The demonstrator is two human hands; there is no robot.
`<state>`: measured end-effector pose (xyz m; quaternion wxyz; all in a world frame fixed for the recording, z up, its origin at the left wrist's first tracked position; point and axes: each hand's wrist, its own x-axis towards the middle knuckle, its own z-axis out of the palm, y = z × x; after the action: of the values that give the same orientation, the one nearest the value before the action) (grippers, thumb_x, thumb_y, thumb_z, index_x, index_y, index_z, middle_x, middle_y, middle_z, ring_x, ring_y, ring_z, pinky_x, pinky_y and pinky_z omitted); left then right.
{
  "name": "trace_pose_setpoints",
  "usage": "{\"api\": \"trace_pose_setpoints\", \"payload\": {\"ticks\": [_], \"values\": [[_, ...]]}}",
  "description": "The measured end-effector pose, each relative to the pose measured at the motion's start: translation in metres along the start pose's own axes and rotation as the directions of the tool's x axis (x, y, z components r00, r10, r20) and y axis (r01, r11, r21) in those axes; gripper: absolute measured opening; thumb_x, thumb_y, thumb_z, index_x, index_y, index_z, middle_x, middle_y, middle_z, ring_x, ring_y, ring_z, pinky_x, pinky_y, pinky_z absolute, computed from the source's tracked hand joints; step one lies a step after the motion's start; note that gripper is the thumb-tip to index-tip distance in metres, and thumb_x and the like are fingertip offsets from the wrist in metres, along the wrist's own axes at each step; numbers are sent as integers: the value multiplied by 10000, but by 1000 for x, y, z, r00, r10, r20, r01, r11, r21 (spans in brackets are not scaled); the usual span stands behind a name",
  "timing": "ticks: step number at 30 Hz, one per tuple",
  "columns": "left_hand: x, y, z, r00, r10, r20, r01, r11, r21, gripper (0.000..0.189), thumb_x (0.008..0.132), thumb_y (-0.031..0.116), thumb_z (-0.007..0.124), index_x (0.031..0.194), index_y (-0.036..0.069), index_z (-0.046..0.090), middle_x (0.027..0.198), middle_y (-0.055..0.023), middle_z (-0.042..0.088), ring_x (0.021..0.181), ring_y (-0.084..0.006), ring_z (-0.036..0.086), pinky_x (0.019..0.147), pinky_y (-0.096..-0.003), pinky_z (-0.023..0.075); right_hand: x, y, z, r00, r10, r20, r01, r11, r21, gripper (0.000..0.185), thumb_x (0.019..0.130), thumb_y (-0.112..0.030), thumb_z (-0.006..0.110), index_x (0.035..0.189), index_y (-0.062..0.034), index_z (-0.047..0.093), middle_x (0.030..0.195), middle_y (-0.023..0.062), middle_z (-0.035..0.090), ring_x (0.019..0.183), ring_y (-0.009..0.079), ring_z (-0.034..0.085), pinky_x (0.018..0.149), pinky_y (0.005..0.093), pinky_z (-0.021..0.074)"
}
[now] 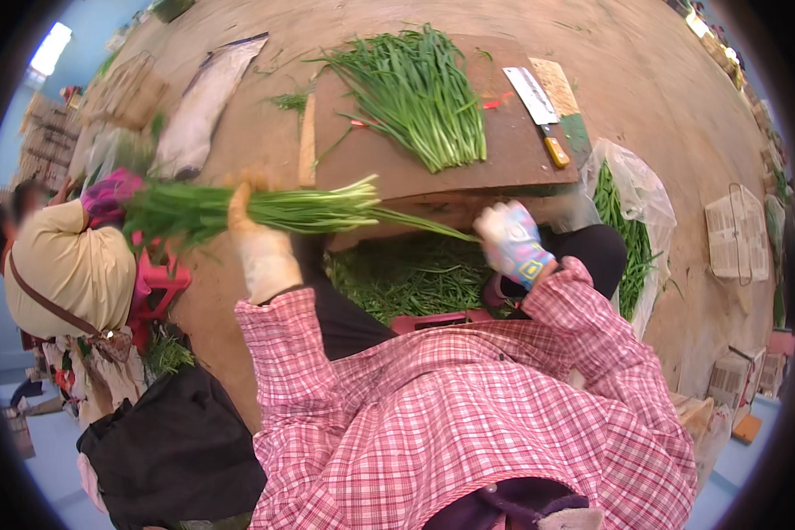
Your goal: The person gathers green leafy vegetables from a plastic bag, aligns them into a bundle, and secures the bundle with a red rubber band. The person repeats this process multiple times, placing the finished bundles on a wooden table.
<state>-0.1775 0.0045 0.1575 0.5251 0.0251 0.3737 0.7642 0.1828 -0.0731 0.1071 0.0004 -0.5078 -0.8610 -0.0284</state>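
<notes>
My gloved left hand grips a bunch of long green garlic chives, held level in front of my lap. The leafy end is blurred and the pale stalk ends point right. A few stalks stretch from the bunch to my right hand, in a patterned glove, whose fingers are closed on their tips. Beyond my hands, a larger pile of chives lies on a low brown board table. A cleaver with a wood-coloured handle rests at the table's right side.
Loose green trimmings cover the ground between my legs. At right stands a clear plastic bag of greens, with a white basket farther out. Another person sits close on the left. A black bag lies at lower left.
</notes>
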Motion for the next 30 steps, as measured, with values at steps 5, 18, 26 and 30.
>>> {"api": "trace_pose_setpoints", "payload": {"ticks": [5, 18, 26, 30], "values": [[0, 23, 7, 974, 223, 45, -227, 965, 132, 348, 896, 76, 595, 1216, 212, 588, 1139, -8, 661, 957, -201, 632, 885, -497, 530, -11, 2, -4, 974, 146, 171, -183, 956, 230, 634, 714, -361, 797, 1234, -57, 600, 1190, 159, 626, 1123, 306, 595, 954, 440, 455], [-70, -52, 42, 993, -85, 86, 78, 993, 84, 302, 921, 87, 602, 1215, 153, 602, 1078, -18, 658, 869, -137, 631, 927, -427, 526, 78, -75, -29, 991, 37, -127, 80, 596, 799, 638, 686, -227, 814, 1231, -33, 546, 1020, 196, 687, 983, 364, 649, 848, 433, 513], [-79, -81, 108, 948, -174, 266, 77, 938, 337, 450, 921, 90, 612, 1355, 90, 493, 1154, -78, 624, 977, -195, 612, 908, -403, 531, 67, -50, -12, 932, 362, 10, -173, 421, 891, 451, 734, -238, 768, 1113, -62, 596, 923, 179, 697, 905, 356, 668, 762, 423, 530], [-39, -96, 162, 891, -199, 409, -23, 878, 479, 470, 896, 125, 654, 1328, 26, 496, 1177, -122, 644, 1025, -246, 636, 893, -401, 552, 90, -17, -42, 906, 367, 210, -306, 226, 925, 336, 770, -241, 726, 1024, -52, 613, 793, 159, 667, 742, 322, 645, 660, 398, 511]]}}
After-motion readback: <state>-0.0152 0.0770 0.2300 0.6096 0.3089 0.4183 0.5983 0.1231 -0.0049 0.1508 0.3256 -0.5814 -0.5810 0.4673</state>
